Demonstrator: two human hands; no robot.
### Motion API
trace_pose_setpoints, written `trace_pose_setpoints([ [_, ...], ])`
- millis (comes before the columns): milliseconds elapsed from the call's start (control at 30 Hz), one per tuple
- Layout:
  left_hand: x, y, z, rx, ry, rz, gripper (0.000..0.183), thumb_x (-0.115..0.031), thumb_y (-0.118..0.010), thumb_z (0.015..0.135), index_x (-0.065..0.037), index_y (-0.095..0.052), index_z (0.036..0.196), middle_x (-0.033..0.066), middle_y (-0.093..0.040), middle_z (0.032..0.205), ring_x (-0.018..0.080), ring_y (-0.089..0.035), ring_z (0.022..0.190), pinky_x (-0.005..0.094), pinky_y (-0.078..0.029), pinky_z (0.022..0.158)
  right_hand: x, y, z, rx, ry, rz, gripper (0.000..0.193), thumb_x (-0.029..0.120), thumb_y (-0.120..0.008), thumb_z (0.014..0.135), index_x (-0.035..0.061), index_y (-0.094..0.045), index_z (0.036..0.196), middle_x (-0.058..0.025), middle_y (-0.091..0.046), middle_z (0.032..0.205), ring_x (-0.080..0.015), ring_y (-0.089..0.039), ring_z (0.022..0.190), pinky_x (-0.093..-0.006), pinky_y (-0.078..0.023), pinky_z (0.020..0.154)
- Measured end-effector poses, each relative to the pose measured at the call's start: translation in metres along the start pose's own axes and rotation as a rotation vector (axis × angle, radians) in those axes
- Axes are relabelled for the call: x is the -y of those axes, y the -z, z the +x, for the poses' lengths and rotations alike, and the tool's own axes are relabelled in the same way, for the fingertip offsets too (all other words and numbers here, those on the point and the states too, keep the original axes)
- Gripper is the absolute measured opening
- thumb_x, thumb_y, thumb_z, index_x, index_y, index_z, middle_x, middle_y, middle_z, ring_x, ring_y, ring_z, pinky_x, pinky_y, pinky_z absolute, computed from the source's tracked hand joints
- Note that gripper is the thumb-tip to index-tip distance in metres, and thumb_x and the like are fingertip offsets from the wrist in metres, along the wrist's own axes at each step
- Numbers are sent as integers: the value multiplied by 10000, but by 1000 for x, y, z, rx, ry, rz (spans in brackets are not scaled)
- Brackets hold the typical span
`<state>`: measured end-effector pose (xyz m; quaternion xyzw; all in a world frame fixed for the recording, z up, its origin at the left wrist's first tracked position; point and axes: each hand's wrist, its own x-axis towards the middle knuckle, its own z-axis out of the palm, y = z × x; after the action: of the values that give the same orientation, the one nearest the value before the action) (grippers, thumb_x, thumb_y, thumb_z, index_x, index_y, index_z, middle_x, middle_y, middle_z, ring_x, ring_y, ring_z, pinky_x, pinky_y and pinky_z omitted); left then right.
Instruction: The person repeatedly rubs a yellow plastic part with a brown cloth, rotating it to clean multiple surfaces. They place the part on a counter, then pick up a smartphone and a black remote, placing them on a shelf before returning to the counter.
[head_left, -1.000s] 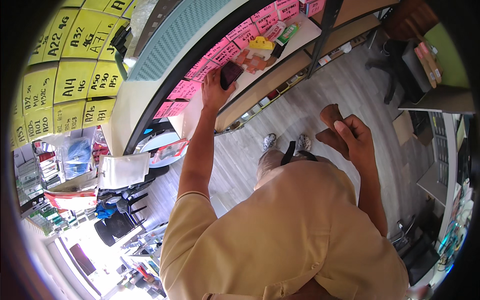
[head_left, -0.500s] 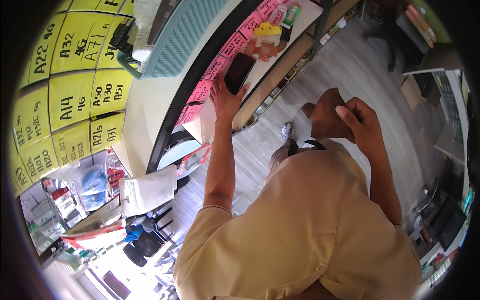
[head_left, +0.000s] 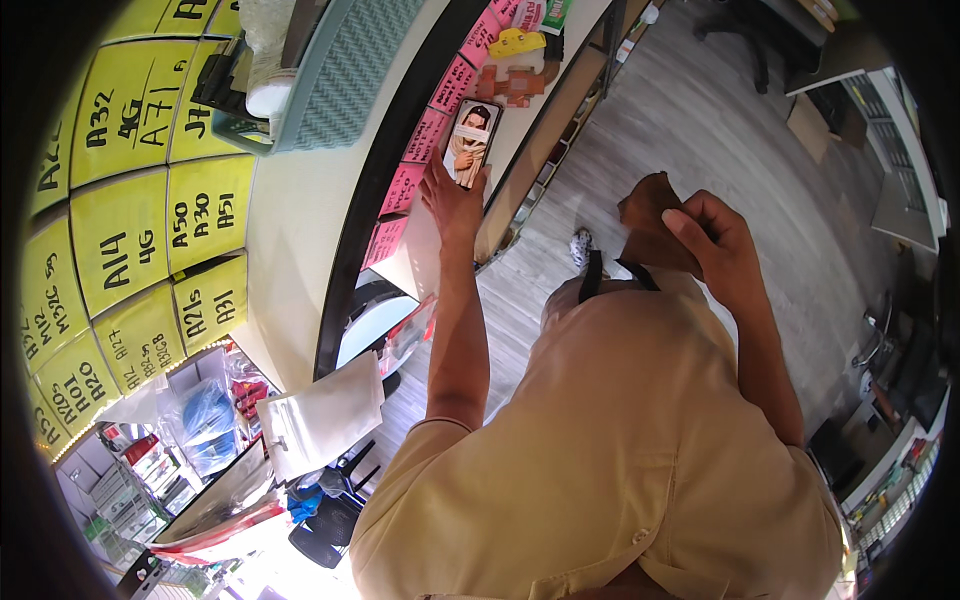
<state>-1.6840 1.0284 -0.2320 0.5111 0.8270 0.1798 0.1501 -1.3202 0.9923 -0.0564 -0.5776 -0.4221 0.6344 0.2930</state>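
Note:
A smartphone [head_left: 470,145] lies on the narrow shelf ledge, its screen lit with a picture of a person. My left hand [head_left: 455,207] grips its near end, thumb on one side and fingers on the other. In front of my body, my right hand [head_left: 722,245] pinches a folded brown leather-like piece [head_left: 652,212], perhaps a wallet, between thumb and fingers. Its far flap stands up and curls; the side in my palm is hidden. Beyond the phone on the ledge are brown strap-like pieces [head_left: 515,86] and a yellow object [head_left: 517,42].
Yellow labelled boxes [head_left: 118,245] are stacked at the left. Beside them, a grey-green woven basket [head_left: 345,75] stands on a white surface. Pink labelled boxes [head_left: 425,135] line the ledge. A whitish sheet [head_left: 322,415] juts out below. Chairs and a desk stand at right on the grey floor [head_left: 690,130].
The phone's dark screen has lit up. My left hand stays at its near end. The brown piece in my right hand has tilted, its flap now more upright. The view has shifted slightly.

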Motion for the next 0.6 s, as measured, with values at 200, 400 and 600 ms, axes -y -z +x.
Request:
trace_pose_setpoints([
  [200,5,-3,1,-15,-13,7,1046,-518,-807,818,-136,-262,1626,191,-304,1642,467,-241,1512,645,-199,1220,1,-6,-2,-38,37,-29,291,280,-732,999,51,-627,855,68,-574,753,-30,-466,711,-235,-385,646],
  [400,0,-1,2,20,22,-3,1049,-514,-808,813,-135,-262,1625,188,-293,1645,453,-224,1523,647,-186,1222,1,-10,-2,-44,61,-7,290,290,-735,998,57,-635,856,75,-570,750,-27,-456,706,-233,-375,640],
  [600,2,-1,1,18,3,-25,1089,-525,-819,797,-126,-243,1631,203,-268,1655,449,-204,1532,649,-170,1225,2,-10,1,-20,32,-12,278,278,-733,999,57,-638,859,76,-561,744,-27,-447,706,-238,-364,636],
])
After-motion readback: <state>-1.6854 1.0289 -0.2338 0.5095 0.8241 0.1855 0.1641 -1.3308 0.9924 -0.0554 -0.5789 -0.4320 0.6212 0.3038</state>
